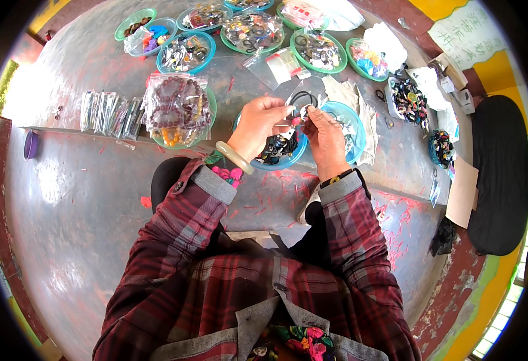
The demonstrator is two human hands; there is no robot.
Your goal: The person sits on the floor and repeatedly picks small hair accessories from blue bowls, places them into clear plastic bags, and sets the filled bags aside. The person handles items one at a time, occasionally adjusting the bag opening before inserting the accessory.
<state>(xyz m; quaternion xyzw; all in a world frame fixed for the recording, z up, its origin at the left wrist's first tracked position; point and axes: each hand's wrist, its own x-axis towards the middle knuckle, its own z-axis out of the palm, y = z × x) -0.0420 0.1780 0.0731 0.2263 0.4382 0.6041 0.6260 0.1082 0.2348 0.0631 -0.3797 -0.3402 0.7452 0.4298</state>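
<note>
Between my two hands hangs a black elastic loop (303, 96) with a small pink and white piece on it, perhaps a hair tie. My left hand (257, 123), with a pale bangle at its wrist, pinches it from one side. The fingertips of my right hand (327, 138) are closed on it from the other side. Below my hands a blue bowl (280, 166) holds a tangle of black loops and small charms. Partly behind my right hand is a lighter blue bowl (360, 133) whose contents are mostly hidden.
Several bowls of small goods stand farther back, among them a green bowl (343, 63) and a blue bowl (211, 51). Bagged beaded bracelets (177, 105) and thin plastic packets (110, 114) lie left. Right are a white basket (391, 99) of black pieces and scissors (389, 121).
</note>
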